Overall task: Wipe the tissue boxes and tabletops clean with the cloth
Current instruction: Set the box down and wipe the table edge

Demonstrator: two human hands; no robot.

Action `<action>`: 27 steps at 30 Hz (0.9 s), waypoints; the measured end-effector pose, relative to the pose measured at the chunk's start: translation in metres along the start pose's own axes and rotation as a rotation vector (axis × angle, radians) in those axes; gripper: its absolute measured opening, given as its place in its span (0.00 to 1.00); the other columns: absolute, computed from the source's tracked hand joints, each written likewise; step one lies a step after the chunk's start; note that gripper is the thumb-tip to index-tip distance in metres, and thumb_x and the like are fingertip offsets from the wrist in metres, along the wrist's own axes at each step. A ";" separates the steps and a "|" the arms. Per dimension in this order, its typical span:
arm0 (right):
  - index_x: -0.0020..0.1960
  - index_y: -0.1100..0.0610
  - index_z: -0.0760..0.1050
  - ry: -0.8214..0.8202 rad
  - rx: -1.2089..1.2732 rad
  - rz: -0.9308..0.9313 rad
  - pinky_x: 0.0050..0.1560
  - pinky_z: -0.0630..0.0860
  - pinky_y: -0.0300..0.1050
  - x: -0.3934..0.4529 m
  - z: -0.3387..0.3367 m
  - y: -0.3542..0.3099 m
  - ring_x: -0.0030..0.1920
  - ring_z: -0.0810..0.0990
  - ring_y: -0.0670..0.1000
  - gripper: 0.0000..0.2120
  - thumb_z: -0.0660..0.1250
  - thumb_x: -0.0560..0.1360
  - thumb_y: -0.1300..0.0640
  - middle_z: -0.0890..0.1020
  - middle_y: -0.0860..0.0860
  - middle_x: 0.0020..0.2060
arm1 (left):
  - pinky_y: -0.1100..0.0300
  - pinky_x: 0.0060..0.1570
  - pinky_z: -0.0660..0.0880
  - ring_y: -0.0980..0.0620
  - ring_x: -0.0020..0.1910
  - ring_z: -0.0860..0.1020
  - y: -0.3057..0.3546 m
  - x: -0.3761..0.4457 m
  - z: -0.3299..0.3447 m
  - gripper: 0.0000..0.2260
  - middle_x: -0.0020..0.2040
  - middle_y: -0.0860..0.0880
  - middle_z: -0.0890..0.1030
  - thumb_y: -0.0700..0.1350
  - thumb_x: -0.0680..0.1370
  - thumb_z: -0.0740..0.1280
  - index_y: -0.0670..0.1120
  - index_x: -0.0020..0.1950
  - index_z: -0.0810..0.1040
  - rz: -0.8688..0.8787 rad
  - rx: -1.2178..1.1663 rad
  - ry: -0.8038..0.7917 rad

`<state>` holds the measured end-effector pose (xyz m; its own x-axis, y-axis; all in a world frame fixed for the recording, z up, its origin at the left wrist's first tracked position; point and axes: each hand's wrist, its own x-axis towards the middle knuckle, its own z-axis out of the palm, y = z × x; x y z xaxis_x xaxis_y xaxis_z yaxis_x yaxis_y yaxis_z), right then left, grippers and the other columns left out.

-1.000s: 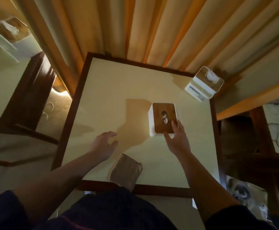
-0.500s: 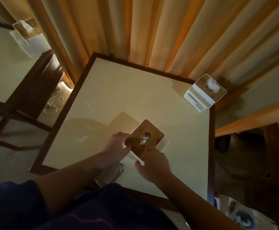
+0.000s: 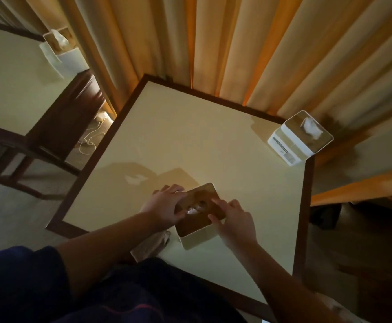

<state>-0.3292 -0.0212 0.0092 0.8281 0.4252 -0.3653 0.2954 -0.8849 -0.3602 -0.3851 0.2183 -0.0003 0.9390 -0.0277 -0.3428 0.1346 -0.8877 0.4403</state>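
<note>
Near the front edge of the counter (image 3: 190, 136), I've got both hands on the tissue box (image 3: 198, 226) with the brown wooden lid. My left hand (image 3: 164, 206) curls over the box's left end, fingers wrapped on its far edge and thumb lying on the lid by the oval slot. My right hand (image 3: 234, 220) grips the right side, thumb pressing on the lid, fingertips reaching toward the slot. So both hands are clamped on the box, one at each end, apart from one another with the lid between them. White tissue (image 3: 194, 209) pokes up through the slot, right between my thumbs. The box sits turned at an angle to the counter edge, its white front corner pointing back at me; whether it rests flat or is lifted a little I can't tell.

The cloth (image 3: 150, 244) lies crumpled just beside the box, at the counter's near edge, partly under my left wrist. Neither hand is touching it.

Off at the far right corner sits a second tissue box (image 3: 300, 138), white with tissue sticking out of the top, well apart from my hands. A third tissue box (image 3: 59, 50) stands on the neighbouring counter (image 3: 10, 85) to the left. Long folds of curtain (image 3: 237, 43) hang behind it all, glowing orange in the gaps. A loose cord (image 3: 90, 138) lies on the floor between the two counters.
</note>
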 end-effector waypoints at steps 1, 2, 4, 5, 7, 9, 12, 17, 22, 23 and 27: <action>0.76 0.38 0.69 0.021 -0.057 0.014 0.62 0.75 0.50 -0.009 0.004 0.000 0.54 0.83 0.51 0.25 0.64 0.80 0.36 0.78 0.47 0.58 | 0.48 0.70 0.68 0.49 0.73 0.68 0.000 -0.001 0.001 0.25 0.76 0.53 0.69 0.59 0.79 0.68 0.54 0.75 0.74 0.026 0.013 -0.002; 0.74 0.38 0.69 0.036 -0.113 0.022 0.61 0.73 0.50 -0.017 0.008 0.000 0.53 0.83 0.50 0.25 0.63 0.79 0.33 0.79 0.46 0.57 | 0.48 0.71 0.68 0.50 0.73 0.67 0.001 -0.002 0.002 0.24 0.76 0.54 0.69 0.59 0.78 0.68 0.55 0.74 0.75 0.051 0.016 -0.002; 0.71 0.39 0.72 0.071 -0.153 0.023 0.58 0.73 0.50 -0.029 0.017 0.004 0.51 0.83 0.49 0.25 0.64 0.77 0.30 0.81 0.45 0.54 | 0.48 0.70 0.69 0.51 0.72 0.68 0.003 -0.004 0.004 0.19 0.74 0.54 0.70 0.57 0.78 0.70 0.54 0.68 0.79 0.096 0.011 -0.002; 0.69 0.39 0.75 0.085 -0.136 0.018 0.57 0.74 0.51 -0.033 0.020 0.005 0.50 0.83 0.49 0.24 0.66 0.76 0.31 0.80 0.45 0.53 | 0.47 0.69 0.70 0.51 0.70 0.69 0.004 -0.005 0.006 0.16 0.72 0.54 0.71 0.56 0.78 0.70 0.54 0.64 0.81 0.120 0.013 -0.001; 0.62 0.40 0.80 0.136 -0.063 -0.009 0.54 0.75 0.50 -0.035 0.025 0.004 0.49 0.83 0.50 0.17 0.71 0.76 0.36 0.78 0.46 0.53 | 0.48 0.67 0.71 0.51 0.67 0.70 0.008 -0.006 0.008 0.13 0.70 0.53 0.72 0.55 0.78 0.72 0.53 0.59 0.82 0.155 0.013 0.004; 0.56 0.41 0.83 0.170 0.008 -0.026 0.51 0.74 0.48 -0.030 0.023 -0.002 0.49 0.81 0.50 0.10 0.72 0.76 0.42 0.75 0.47 0.53 | 0.49 0.67 0.71 0.51 0.67 0.70 0.012 -0.004 0.007 0.12 0.70 0.53 0.72 0.55 0.77 0.71 0.52 0.57 0.83 0.170 0.031 0.001; 0.57 0.42 0.83 0.122 0.011 -0.019 0.55 0.74 0.48 -0.016 0.021 -0.014 0.53 0.77 0.50 0.10 0.66 0.80 0.43 0.73 0.46 0.54 | 0.48 0.68 0.69 0.50 0.68 0.69 0.019 0.000 0.002 0.11 0.71 0.52 0.71 0.55 0.76 0.70 0.53 0.55 0.84 0.201 0.098 -0.023; 0.61 0.45 0.83 0.056 -0.069 -0.064 0.61 0.73 0.50 0.004 0.027 -0.030 0.61 0.74 0.53 0.15 0.61 0.83 0.43 0.77 0.50 0.57 | 0.45 0.72 0.66 0.47 0.75 0.66 0.029 0.004 0.001 0.09 0.73 0.49 0.72 0.50 0.79 0.67 0.51 0.52 0.87 0.290 0.297 -0.053; 0.51 0.48 0.85 0.038 0.119 -0.110 0.54 0.77 0.48 0.012 0.024 -0.014 0.54 0.77 0.49 0.11 0.67 0.81 0.44 0.80 0.48 0.49 | 0.51 0.69 0.69 0.51 0.72 0.68 0.016 -0.003 0.004 0.07 0.70 0.52 0.73 0.49 0.81 0.66 0.52 0.53 0.84 0.258 0.098 0.036; 0.50 0.48 0.84 0.037 0.208 -0.113 0.52 0.78 0.45 0.012 0.022 -0.009 0.51 0.78 0.47 0.08 0.68 0.81 0.46 0.80 0.46 0.47 | 0.53 0.67 0.70 0.53 0.69 0.69 0.011 -0.005 0.004 0.06 0.68 0.53 0.74 0.50 0.81 0.66 0.53 0.53 0.83 0.245 0.046 0.048; 0.45 0.44 0.81 -0.012 0.478 -0.130 0.41 0.74 0.36 0.005 0.007 0.004 0.39 0.80 0.42 0.06 0.71 0.80 0.47 0.82 0.43 0.37 | 0.59 0.53 0.73 0.55 0.54 0.75 0.005 -0.009 0.001 0.01 0.53 0.53 0.80 0.44 0.78 0.70 0.50 0.48 0.81 0.187 -0.140 0.110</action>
<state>-0.3274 -0.0212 -0.0002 0.7924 0.5310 -0.3002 0.1422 -0.6394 -0.7556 -0.3935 0.2142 0.0043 0.9793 -0.1288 -0.1558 -0.0095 -0.7991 0.6011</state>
